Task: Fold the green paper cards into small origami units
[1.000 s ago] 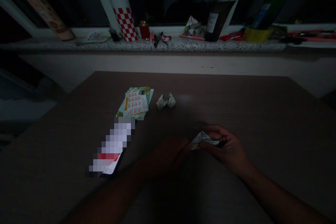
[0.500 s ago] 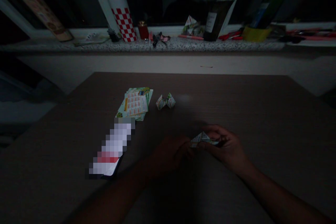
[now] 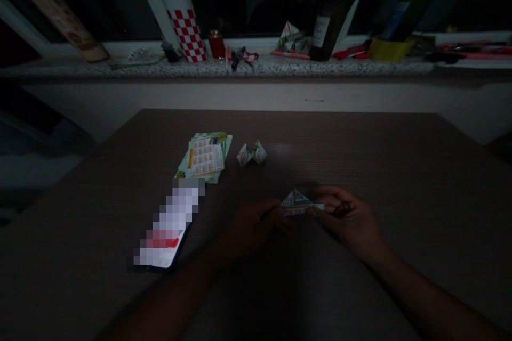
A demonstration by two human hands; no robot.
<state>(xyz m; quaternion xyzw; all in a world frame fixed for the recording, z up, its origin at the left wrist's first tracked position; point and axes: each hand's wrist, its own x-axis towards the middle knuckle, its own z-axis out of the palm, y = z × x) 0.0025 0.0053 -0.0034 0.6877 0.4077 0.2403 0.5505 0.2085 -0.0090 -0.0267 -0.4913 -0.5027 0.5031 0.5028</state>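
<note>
Between my two hands is a small printed paper [image 3: 297, 203], folded to a triangle with a straight band along its lower edge. My left hand [image 3: 256, 224] pinches its left end. At the right end, the thumb and fingers of my right hand [image 3: 348, 213] grip it. The paper is held just over the brown table [image 3: 400, 170]. Beyond it stands a folded paper piece [image 3: 252, 153] with two pointed halves. To the left of that lies a pile of printed green and white papers [image 3: 205, 157].
A phone [image 3: 170, 232] with a lit, blurred screen lies left of my hands. On the granite windowsill [image 3: 272, 68] behind the table stand a red-and-white checkered bottle [image 3: 186, 26], a dark bottle [image 3: 322, 34], a small red jar [image 3: 216, 44] and a yellow holder [image 3: 391, 50].
Both hands have shifted slightly left and away from me with the folded paper. More of its triangular face and lower band shows now.
</note>
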